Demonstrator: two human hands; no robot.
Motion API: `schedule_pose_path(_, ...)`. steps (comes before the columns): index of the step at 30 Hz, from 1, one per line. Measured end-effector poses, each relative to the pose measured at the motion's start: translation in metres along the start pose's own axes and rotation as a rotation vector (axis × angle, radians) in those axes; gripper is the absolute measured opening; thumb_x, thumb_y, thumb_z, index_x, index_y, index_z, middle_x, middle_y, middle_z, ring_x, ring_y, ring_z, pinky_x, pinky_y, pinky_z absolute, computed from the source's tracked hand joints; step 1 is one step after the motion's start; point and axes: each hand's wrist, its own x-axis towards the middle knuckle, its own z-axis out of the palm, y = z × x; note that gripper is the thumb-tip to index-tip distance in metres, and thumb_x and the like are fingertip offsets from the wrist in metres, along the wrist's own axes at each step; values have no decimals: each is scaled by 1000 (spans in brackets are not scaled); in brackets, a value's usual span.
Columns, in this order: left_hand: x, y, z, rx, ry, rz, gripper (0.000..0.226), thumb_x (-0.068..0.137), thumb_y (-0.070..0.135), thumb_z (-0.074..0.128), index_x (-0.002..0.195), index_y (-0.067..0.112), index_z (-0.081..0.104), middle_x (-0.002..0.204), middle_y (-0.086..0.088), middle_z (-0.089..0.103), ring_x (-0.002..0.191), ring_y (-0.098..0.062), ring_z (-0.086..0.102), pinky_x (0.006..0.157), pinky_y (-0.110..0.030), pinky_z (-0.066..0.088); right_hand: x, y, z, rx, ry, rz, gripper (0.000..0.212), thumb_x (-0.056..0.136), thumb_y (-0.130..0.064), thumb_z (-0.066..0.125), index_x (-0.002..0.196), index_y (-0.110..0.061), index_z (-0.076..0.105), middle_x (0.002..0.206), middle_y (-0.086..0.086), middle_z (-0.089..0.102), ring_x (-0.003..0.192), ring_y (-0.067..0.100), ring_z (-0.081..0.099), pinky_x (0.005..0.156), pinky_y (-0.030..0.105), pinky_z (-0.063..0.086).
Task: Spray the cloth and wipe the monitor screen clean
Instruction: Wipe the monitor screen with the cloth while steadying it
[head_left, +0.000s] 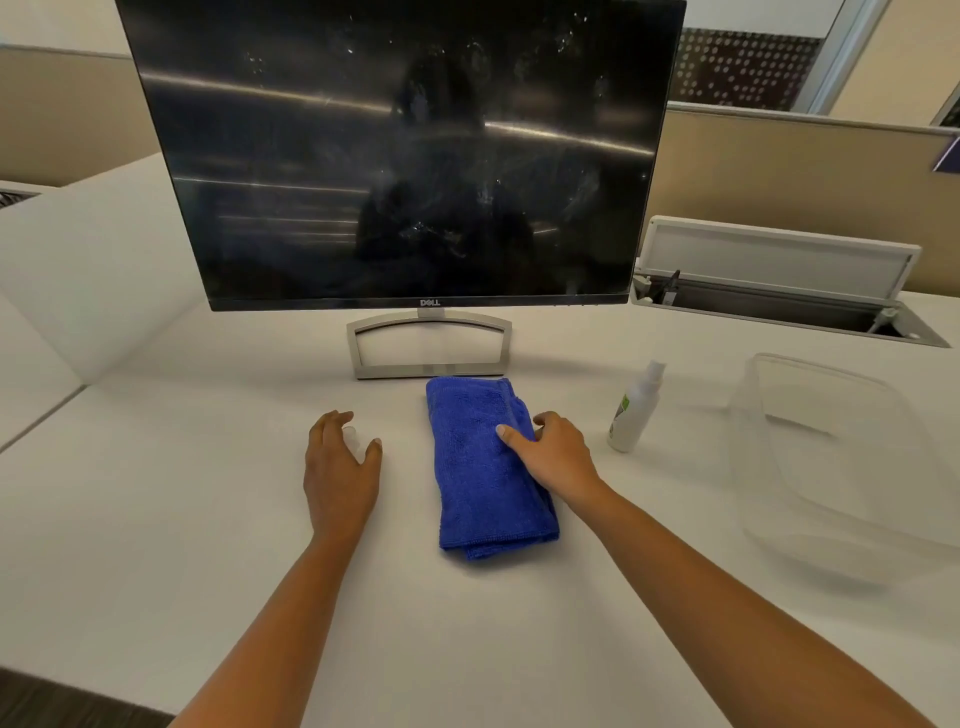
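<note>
A folded blue cloth (483, 478) lies on the white desk, just in front of the monitor stand (430, 347). My right hand (553, 454) lies on the cloth's right side, thumb pressed on top and fingers curled over its right edge. A small white spray bottle (635, 410) stands upright to the right of that hand, apart from it. My left hand (340, 467) rests on the desk left of the cloth, fingers spread and cupped around a small clear cap (351, 437). The dark monitor screen (400, 150) carries smudges and specks.
A clear plastic tub (831, 457) sits at the right side of the desk (182, 493). Behind it an open cable hatch (779, 280) is raised from the desktop. A beige partition runs along the back.
</note>
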Motion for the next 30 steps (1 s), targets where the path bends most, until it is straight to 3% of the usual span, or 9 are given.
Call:
schedule_pose_path(5,0,1,-1,10,-1,-8,44,84,14,60,125,7,46,135,-12,45,122,-28,44,99,-40,39,7,-14,1,15,-100,116,56,77,-43,67,113,-4,50,117,11,57,103,26,55,78,31,44)
schedule_pose_path(12,-2,2,-3,18,4,-19,43,84,13,59,124,7,46,135,-11,45,121,-28,45,98,-40,38,6,-18,3,211,-137,204,45,75,-29,72,109,-4,55,112,10,60,100,25,58,82,33,49)
schedule_pose_path(18,-2,4,-4,33,-4,-39,43,84,13,59,124,6,47,135,-11,44,122,-27,44,98,-39,38,3,-18,5,532,-154,137,32,82,-28,64,110,-17,55,112,3,61,96,20,58,80,32,49)
schedule_pose_path(25,-2,3,-7,-46,-7,-107,44,84,14,59,125,6,46,135,-14,44,123,-29,44,101,-41,37,5,-35,-4,734,-214,159,12,83,-25,60,87,-28,49,91,-6,58,82,13,56,58,24,43)
schedule_pose_path(30,23,9,-22,-83,-11,-54,45,85,16,60,126,11,45,138,-13,40,124,-31,42,101,-49,40,9,-52,-15,843,-87,94,25,85,-25,59,106,-26,46,99,-5,57,88,13,56,68,28,45)
